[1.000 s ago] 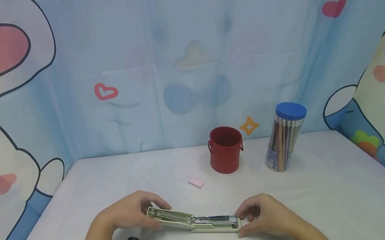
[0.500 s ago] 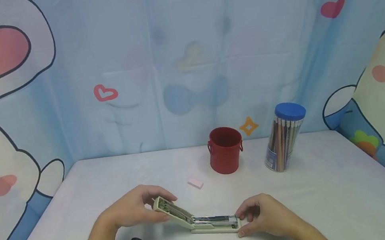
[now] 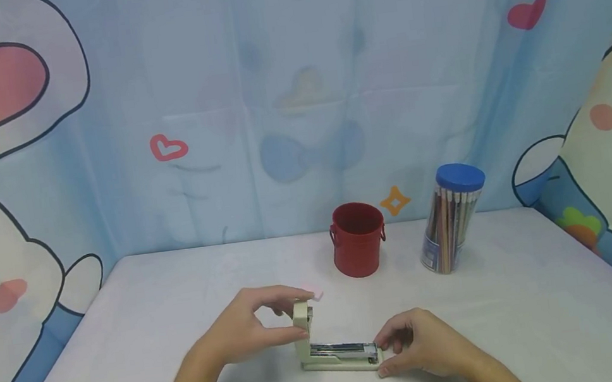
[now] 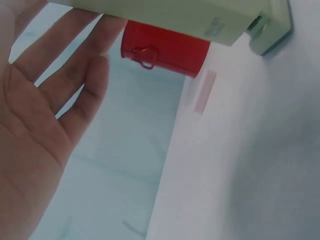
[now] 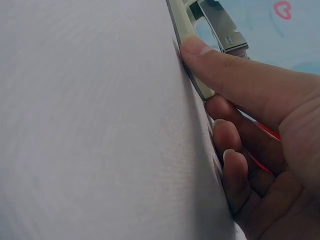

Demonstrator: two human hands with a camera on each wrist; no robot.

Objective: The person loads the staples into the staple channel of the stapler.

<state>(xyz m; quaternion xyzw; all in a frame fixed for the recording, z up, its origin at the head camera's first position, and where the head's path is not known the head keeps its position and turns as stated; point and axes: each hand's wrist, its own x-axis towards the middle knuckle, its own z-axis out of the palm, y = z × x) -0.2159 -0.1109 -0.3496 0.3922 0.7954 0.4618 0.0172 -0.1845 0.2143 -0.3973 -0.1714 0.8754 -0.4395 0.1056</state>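
A pale green stapler (image 3: pixel 339 364) lies on the white table, folded open so that its top arm stands upright at the left end. My left hand (image 3: pixel 245 326) pinches that raised arm between thumb and fingers. In the left wrist view the stapler's green body (image 4: pixel 190 17) crosses the top, above the loosely spread fingers. At the base's right end, my right hand (image 3: pixel 424 342) grips the tip with thumb and forefinger. The right wrist view shows the thumb pressed on the stapler's base (image 5: pixel 182 22), beside the metal magazine (image 5: pixel 222 25).
Behind the left fingertips lies a pink eraser-like block (image 3: pixel 317 293), partly hidden. A red bucket (image 3: pixel 359 248) and a blue-lidded clear jar of pencils (image 3: pixel 450 224) stand toward the back of the table (image 3: pixel 190 275). A printed curtain (image 3: pixel 287 40) hangs behind.
My left hand has swung the stapler's top arm up and to the right, from nearly flat to upright. The right hand and the base have stayed in place.
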